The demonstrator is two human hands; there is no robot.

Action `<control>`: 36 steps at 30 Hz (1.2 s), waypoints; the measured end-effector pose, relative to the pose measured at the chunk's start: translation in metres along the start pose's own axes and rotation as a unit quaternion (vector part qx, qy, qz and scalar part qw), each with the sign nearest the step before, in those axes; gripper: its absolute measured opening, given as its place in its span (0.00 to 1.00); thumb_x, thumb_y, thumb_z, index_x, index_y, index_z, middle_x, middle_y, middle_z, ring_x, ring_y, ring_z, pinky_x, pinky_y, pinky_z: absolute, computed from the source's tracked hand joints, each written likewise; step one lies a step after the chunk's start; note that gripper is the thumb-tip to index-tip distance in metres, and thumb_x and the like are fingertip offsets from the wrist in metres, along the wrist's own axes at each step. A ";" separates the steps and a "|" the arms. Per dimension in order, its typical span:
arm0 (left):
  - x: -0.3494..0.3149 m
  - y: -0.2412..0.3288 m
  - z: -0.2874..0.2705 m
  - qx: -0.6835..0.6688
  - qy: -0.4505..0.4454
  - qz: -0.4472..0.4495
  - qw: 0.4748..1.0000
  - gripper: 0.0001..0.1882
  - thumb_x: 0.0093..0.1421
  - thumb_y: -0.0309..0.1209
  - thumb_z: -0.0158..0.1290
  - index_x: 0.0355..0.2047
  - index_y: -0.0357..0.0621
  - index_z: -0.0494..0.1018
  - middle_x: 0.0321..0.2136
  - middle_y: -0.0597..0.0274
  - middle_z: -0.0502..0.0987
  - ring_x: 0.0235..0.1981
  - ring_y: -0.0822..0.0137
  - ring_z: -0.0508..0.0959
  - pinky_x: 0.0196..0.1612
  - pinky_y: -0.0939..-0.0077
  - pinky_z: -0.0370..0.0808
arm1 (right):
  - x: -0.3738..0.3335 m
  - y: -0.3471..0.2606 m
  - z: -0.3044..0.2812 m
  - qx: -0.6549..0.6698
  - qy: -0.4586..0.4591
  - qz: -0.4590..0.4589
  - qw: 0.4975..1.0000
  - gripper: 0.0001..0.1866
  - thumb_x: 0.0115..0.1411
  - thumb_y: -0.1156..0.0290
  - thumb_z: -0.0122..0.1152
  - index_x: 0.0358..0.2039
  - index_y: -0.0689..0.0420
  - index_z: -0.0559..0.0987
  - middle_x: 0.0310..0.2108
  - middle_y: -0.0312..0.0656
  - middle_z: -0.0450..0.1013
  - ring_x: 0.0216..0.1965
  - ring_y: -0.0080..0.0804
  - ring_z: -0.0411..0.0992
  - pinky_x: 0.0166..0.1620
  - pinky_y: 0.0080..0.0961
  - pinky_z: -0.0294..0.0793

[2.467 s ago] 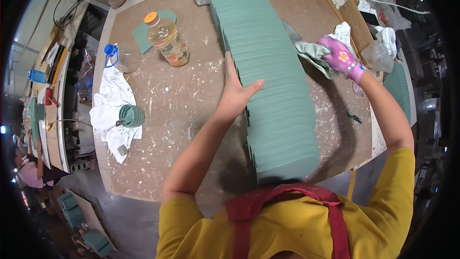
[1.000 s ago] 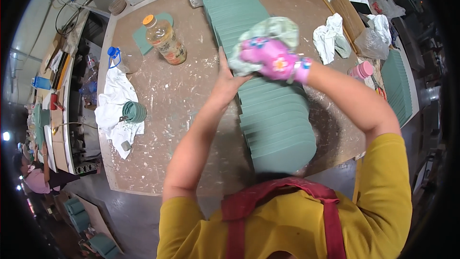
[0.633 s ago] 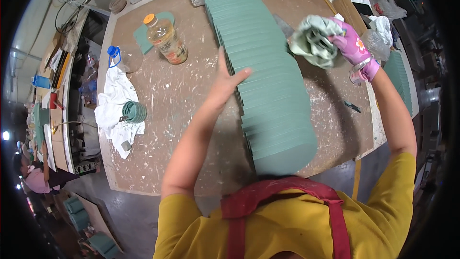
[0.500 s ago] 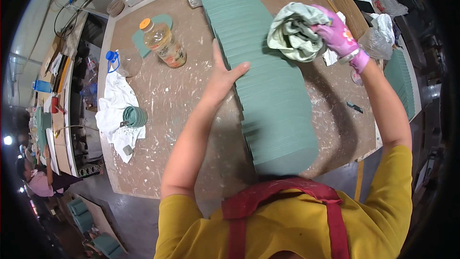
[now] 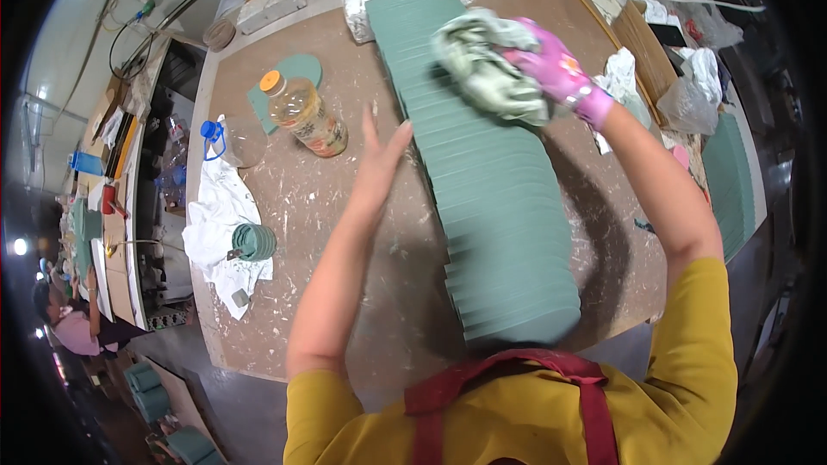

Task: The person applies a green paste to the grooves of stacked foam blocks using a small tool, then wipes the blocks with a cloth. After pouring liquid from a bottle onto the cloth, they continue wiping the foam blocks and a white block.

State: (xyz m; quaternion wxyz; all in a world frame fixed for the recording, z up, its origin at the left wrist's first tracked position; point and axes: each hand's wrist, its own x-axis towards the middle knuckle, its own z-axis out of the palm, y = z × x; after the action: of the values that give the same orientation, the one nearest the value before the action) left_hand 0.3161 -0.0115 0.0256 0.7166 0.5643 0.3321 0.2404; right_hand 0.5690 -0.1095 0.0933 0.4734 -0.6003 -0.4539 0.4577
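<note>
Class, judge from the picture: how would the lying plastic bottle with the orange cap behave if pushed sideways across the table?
The bottle lies on its rounded side, so it would probably roll. It looks mostly full of amber liquid, so likely weighty and sloshing.

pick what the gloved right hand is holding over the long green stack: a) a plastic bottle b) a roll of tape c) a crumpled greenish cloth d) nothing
c: the right hand in its pink glove is closed around a crumpled greenish cloth held over the far half of the green stack, while the plastic bottle lies apart on the table, off to the left.
</note>
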 end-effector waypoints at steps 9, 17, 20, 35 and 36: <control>0.038 -0.059 0.015 -0.065 0.039 0.008 0.997 0.23 0.59 0.30 0.47 0.54 0.34 0.65 0.51 0.60 0.69 0.54 0.67 0.67 0.58 0.71 0.61 | 0.049 0.027 0.079 -0.521 -0.010 -0.288 0.803 0.24 0.59 0.56 0.54 0.55 0.48 0.70 0.60 0.40 0.62 0.61 0.39 0.59 0.64 0.39 0.52; 0.036 -0.002 0.025 -0.006 -0.034 0.108 0.994 0.46 0.59 0.37 0.52 0.67 0.37 0.34 0.64 0.47 0.51 0.64 0.57 0.54 0.64 0.68 0.51 | 0.042 0.015 -0.015 -0.343 0.197 -0.199 0.897 0.13 0.61 0.66 0.50 0.43 0.56 0.77 0.38 0.44 0.77 0.38 0.36 0.76 0.43 0.29 0.76; 0.044 -0.008 0.034 -0.016 0.014 0.100 0.995 0.46 0.59 0.37 0.53 0.67 0.37 0.35 0.63 0.47 0.53 0.63 0.58 0.55 0.64 0.68 0.52 | 0.066 -0.025 0.034 -0.479 0.092 -0.088 0.869 0.20 0.62 0.54 0.48 0.48 0.49 0.75 0.47 0.44 0.73 0.48 0.37 0.72 0.52 0.33 0.71; 0.047 -0.017 0.033 -0.128 0.000 0.050 0.991 0.43 0.61 0.25 0.48 0.67 0.40 0.32 0.63 0.52 0.53 0.61 0.61 0.59 0.62 0.69 0.57 | 0.153 0.015 0.013 -0.540 0.165 -0.296 0.770 0.27 0.58 0.53 0.51 0.56 0.49 0.69 0.60 0.46 0.63 0.60 0.46 0.60 0.62 0.39 0.59; 0.049 -0.016 0.031 -0.128 0.003 0.033 0.991 0.43 0.61 0.26 0.48 0.67 0.40 0.32 0.63 0.53 0.53 0.61 0.61 0.59 0.62 0.69 0.57 | 0.160 -0.004 0.042 -0.605 0.082 -0.153 0.777 0.28 0.60 0.51 0.50 0.59 0.48 0.66 0.62 0.45 0.59 0.63 0.44 0.57 0.64 0.38 0.56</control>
State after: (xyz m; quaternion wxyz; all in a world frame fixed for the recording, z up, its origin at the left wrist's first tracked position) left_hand 0.3714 -0.0006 0.0050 0.7732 0.4783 0.2822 0.3063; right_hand 0.5548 0.0539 0.0722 0.1118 -0.7210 -0.6827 -0.0402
